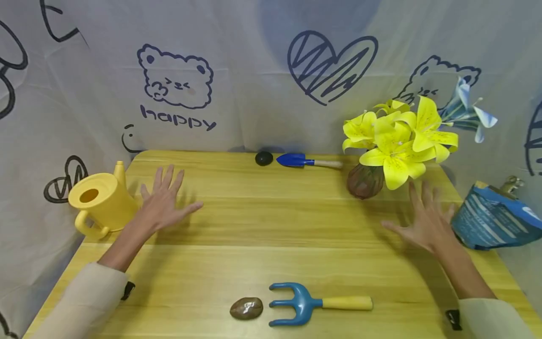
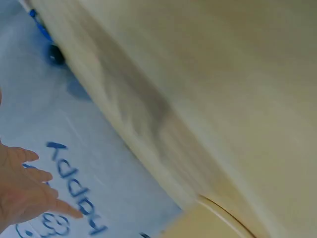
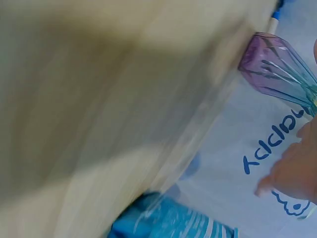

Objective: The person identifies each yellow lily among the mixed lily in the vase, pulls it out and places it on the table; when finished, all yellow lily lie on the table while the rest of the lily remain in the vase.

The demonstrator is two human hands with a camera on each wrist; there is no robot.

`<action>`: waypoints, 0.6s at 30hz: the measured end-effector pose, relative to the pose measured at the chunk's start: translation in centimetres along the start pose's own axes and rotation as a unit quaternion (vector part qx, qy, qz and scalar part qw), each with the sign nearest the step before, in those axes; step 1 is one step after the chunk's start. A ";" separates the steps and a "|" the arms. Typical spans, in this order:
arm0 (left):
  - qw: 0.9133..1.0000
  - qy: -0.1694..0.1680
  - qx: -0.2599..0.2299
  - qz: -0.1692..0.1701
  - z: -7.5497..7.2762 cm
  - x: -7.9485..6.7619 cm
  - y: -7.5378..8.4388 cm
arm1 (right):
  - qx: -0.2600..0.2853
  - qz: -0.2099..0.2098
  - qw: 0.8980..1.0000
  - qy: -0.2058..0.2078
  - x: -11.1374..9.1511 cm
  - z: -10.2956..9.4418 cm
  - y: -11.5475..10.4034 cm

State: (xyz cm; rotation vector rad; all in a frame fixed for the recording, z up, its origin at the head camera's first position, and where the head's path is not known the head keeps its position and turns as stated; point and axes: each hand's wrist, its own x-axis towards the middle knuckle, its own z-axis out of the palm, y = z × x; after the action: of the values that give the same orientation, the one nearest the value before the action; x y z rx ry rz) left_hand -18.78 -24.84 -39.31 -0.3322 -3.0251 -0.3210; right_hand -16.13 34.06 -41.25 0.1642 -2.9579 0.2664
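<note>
Largest is the cloth [image 1: 250, 56], hung behind and at the sides, probably as a plain screen. The tabletop [image 1: 262, 216] fills the middle and bottom of the frame. At upper right, the flowers [image 1: 398, 146], yellow and pale blue, lean outward from a vase [image 1: 365, 182] that holds their stems together. The can [image 1: 107, 202] stands upright at left, as suits a vessel with an opening on top; its handle points to the lower left. The bag [image 1: 493, 219] sits at the right edge, a metal clip [image 1: 511, 184] on its top likely keeping it closed.

Both hands are empty, fingers spread apart. The left hand [image 1: 163, 202] is just right of the can; the right hand [image 1: 425, 221], blurred, is between vase and bag. Their offset shadows suggest they hover.

The fork [image 1: 301, 303] lies bottom centre, handle rightward, perhaps for easy gripping. The trowel [image 1: 292, 160] lies top centre, its handle also rightward. A brown stone [image 1: 246, 309] is beside the fork's tines, a black stone [image 1: 264, 158] beside the trowel's tip.

"happy" is lettered on the cloth at upper left, under a drawn bear. The bag's print is unreadable; no brand shows.
</note>
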 end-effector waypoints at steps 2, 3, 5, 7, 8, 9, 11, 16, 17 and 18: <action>0.999 -0.008 -0.038 0.005 -0.1 1.0 1.2 | 0.054 -0.004 0.999 0.000 0.9 0.1 -0.3; 0.998 -0.010 -0.059 0.011 -0.2 1.7 1.9 | 0.082 -0.005 0.997 -0.002 1.4 0.1 -0.5; 0.995 -0.006 -0.100 0.028 -0.2 3.0 3.6 | 0.132 -0.007 0.991 -0.010 2.7 0.5 -1.0; 0.989 0.002 -0.136 0.053 0.0 4.6 5.7 | 0.180 -0.005 0.983 -0.023 4.0 0.9 -1.4; 0.986 0.007 -0.155 0.065 0.1 5.4 6.9 | 0.200 0.001 0.979 -0.032 4.6 1.1 -1.5; 0.981 0.014 -0.180 0.076 0.3 6.2 8.3 | 0.215 0.013 0.976 -0.042 5.1 1.3 -1.7; 0.968 0.026 -0.231 0.097 0.9 7.8 11.2 | 0.247 0.040 0.966 -0.059 6.0 1.6 -1.8; 0.912 0.030 -0.390 0.125 2.5 10.5 19.2 | 0.301 0.083 0.947 -0.073 6.9 2.0 -1.5; 0.900 0.027 -0.417 0.127 2.9 10.8 20.8 | 0.310 0.080 0.945 -0.069 7.0 2.1 -1.4; 0.888 0.024 -0.441 0.130 3.3 11.0 22.2 | 0.315 0.077 0.944 -0.067 7.0 2.2 -1.3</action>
State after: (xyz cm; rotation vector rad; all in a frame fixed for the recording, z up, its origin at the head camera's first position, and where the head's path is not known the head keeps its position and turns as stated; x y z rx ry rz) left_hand -24.69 -0.71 -37.04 -0.7426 -2.5212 -1.6269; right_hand -23.18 31.70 -41.96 0.0251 -2.9016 1.2636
